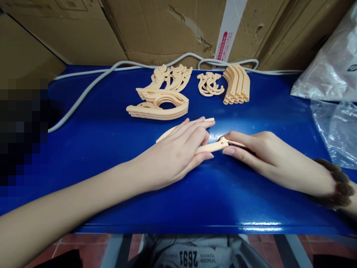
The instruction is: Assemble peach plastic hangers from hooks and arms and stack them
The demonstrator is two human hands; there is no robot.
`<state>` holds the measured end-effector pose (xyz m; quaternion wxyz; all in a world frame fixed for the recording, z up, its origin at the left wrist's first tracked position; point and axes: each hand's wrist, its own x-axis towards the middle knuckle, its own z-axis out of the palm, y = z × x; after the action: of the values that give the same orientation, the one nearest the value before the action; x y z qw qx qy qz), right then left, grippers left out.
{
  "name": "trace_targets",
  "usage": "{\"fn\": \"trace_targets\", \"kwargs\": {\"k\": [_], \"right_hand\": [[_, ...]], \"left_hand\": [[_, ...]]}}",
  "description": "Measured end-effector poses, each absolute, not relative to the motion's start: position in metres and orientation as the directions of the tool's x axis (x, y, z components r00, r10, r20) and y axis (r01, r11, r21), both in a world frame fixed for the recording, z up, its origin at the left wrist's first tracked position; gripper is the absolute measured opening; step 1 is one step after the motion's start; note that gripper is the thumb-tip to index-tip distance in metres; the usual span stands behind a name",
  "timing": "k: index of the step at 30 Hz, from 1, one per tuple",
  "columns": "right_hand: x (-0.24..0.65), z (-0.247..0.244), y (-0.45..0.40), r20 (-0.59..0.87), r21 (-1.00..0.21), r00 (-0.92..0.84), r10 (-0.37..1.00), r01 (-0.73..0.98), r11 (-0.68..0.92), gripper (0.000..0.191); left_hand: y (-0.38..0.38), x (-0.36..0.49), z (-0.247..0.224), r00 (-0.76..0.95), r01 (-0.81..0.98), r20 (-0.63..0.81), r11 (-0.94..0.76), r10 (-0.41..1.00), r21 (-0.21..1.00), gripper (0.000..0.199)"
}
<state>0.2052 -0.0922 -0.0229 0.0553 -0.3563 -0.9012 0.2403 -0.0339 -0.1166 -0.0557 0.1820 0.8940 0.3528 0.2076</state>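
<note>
In the head view, my left hand (178,156) lies palm down on the blue table, with its thumb and curled fingers around a beige plastic hanger arm (211,147). More of a beige part (167,133) shows behind that hand, and its tip sticks out past the fingers. Whether it joins the held arm is hidden. My right hand (262,150) pinches at the arm's holed right end, with the thumb below it. A thin beige piece (236,143) runs from that end back under the right fingers, partly covered.
Behind the hands lie stacked beige hanger pieces (158,112), more curved pieces (178,77), small hooks (209,83) and several nested arms (237,83). A white cable (83,95) crosses the back, before cardboard (167,29). Plastic bags (329,67) stand at right.
</note>
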Motion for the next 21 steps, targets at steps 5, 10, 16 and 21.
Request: {"fn": "trace_targets", "kwargs": {"k": [5,10,16,21], "right_hand": [[0.206,-0.025,-0.095,0.013,-0.399,-0.769,0.639,0.582,0.709,0.036],[0.209,-0.030,-0.098,0.129,-0.199,-0.795,0.593,0.565,0.801,0.041],[0.211,-0.034,-0.099,0.192,-0.003,-0.818,0.541,0.551,0.834,0.040],[0.211,-0.034,-0.100,0.248,0.206,-0.841,0.481,0.530,0.822,0.038]], "left_hand": [[-0.117,-0.035,-0.056,0.695,0.555,0.254,-0.727,0.673,0.404,0.026],[-0.117,-0.034,-0.055,0.716,0.553,0.242,-0.744,0.655,0.375,0.029],[-0.116,-0.034,-0.056,0.724,0.550,0.238,-0.750,0.647,0.367,0.031],[-0.115,-0.035,-0.056,0.725,0.551,0.236,-0.751,0.647,0.365,0.033]]}}
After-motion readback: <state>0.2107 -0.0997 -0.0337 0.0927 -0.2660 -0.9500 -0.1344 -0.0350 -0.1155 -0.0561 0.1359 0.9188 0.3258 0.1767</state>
